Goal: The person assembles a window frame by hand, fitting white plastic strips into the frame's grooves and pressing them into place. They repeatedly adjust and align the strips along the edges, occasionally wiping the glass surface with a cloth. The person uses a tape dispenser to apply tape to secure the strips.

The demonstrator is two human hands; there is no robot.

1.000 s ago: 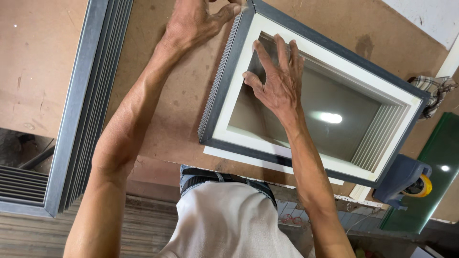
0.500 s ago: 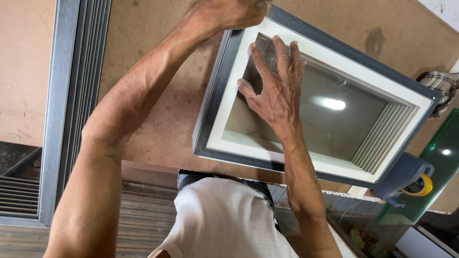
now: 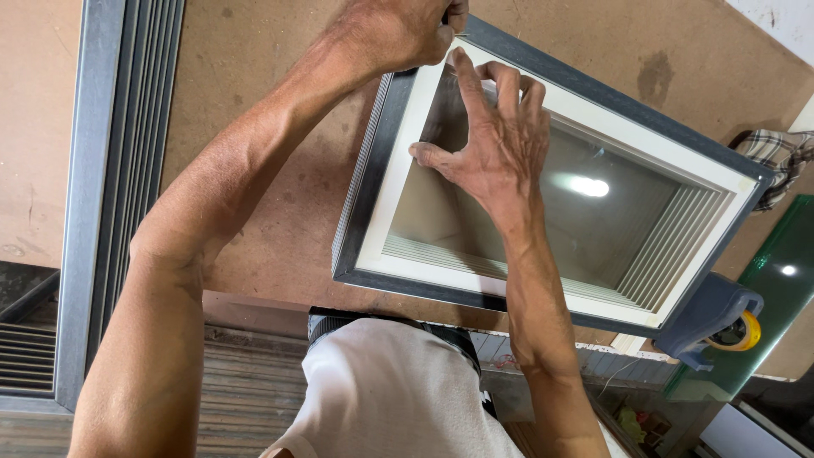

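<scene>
A deep picture frame (image 3: 543,298) with a dark grey outer edge, a white stepped inner lining and a glass pane lies flat on a brown board workbench (image 3: 254,136). My right hand (image 3: 492,144) rests spread on the glass near the frame's far left corner, thumb and fingers against the white lining. My left hand (image 3: 398,30) is closed at that same far corner, pinching something small and thin that I cannot make out. A ceiling light reflects in the glass.
A stack of long grey frame mouldings (image 3: 119,170) lies along the left of the bench. A blue tape dispenser with a yellow roll (image 3: 716,322) and a green glass sheet (image 3: 763,297) sit at the right, with a checked cloth (image 3: 776,153) above them.
The view has closed in on the frame. My left hand has gone from lying flat on the frame's corner to a closed pinch there; my right hand stays spread on the glass.
</scene>
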